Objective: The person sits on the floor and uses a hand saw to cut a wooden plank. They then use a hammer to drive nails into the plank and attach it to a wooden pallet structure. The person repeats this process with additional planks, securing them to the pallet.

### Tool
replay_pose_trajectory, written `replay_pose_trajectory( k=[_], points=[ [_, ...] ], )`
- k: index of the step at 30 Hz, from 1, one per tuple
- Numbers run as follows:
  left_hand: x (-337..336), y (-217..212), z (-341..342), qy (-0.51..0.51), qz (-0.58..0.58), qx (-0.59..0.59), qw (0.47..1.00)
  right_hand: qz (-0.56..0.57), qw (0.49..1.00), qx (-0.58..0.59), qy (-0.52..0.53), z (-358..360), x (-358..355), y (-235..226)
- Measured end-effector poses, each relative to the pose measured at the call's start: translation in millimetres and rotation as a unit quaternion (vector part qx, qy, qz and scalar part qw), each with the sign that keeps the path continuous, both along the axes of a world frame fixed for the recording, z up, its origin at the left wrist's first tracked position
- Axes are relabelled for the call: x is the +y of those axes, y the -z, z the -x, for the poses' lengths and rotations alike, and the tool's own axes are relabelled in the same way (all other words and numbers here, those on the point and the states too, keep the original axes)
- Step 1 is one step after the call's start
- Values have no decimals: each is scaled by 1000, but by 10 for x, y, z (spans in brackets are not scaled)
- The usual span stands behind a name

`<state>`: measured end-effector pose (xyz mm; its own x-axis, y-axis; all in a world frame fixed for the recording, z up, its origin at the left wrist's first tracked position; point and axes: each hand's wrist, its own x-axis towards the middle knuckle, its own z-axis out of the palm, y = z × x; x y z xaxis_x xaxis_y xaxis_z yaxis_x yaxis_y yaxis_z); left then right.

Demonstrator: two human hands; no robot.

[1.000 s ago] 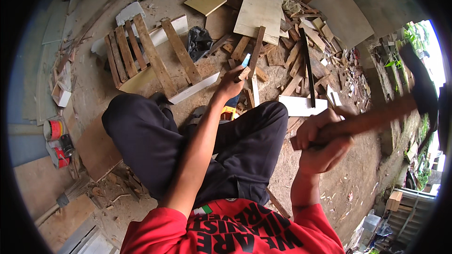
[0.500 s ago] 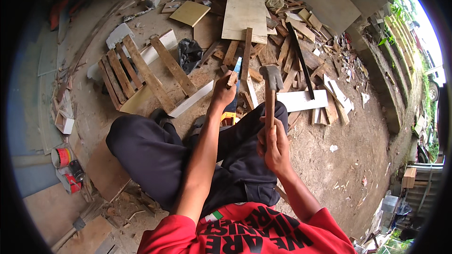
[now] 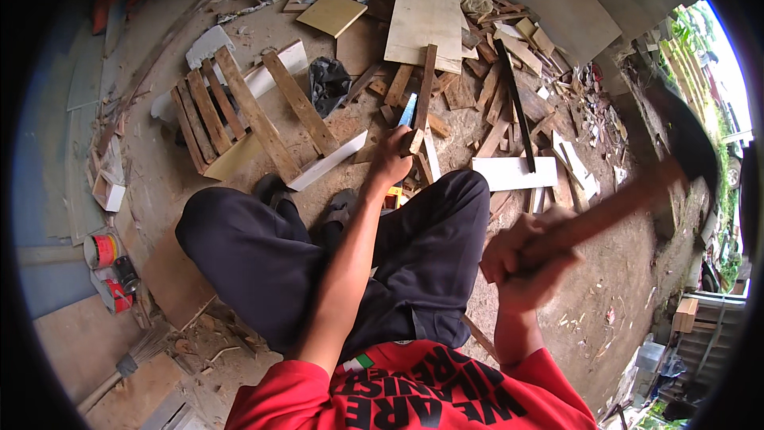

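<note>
Because the view looks down from the head, the nearest thing is the red shirt (image 3: 390,398), which has large black lettering and a small green and white patch. Beyond it are the dark trousers (image 3: 239,251); the knees are bent and spread, perhaps so that the arms have free room between and beside them.

The right hand (image 3: 532,259) is closed around the lower part of the handle of a hammer (image 3: 609,211). The hammer is out to the person's right, its head blurred, so no mark on it can be read. This low grip probably gives a longer swing.

The left hand (image 3: 390,161) is closed around a wooden block (image 3: 413,141), in front of the knees and well apart from the hammer head, probably to keep it steady. Whether the block is joined to the long wooden strip (image 3: 427,87) behind it, I cannot tell. A saw (image 3: 408,111) with blue blade is partly hidden behind this hand.

Farther, a slatted wooden frame (image 3: 260,115) lies to the left, and a white board (image 3: 515,174) to the right. At the far left, a tin (image 3: 104,250) carries a red and yellow label, too small to read.
</note>
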<state>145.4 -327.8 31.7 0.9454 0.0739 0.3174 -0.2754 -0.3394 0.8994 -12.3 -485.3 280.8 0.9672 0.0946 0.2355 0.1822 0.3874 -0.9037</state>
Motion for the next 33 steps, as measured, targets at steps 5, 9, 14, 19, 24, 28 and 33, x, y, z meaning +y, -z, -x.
replay_pose_trajectory(
  k=[5,9,14,19,24,28,33],
  points=[
    [-45,17,-19,20,-23,-16,999,61,990,-87,93,-166,-14,1038],
    [-40,-111,-6,8,15,36,999,226,913,338,14,-38,-272,1477],
    [77,-96,-15,9,26,-13,1000,145,942,299,42,155,-337,1270],
    [84,-172,16,-13,36,-120,992,128,969,210,8,245,-83,1163],
    [72,-66,4,-7,34,-68,997,296,923,237,-61,-114,146,1148],
    [98,-56,13,-2,57,-79,995,210,960,179,-39,-132,216,323],
    [110,0,-12,-18,38,-84,996,130,976,-133,116,-247,260,5]
  ],
)
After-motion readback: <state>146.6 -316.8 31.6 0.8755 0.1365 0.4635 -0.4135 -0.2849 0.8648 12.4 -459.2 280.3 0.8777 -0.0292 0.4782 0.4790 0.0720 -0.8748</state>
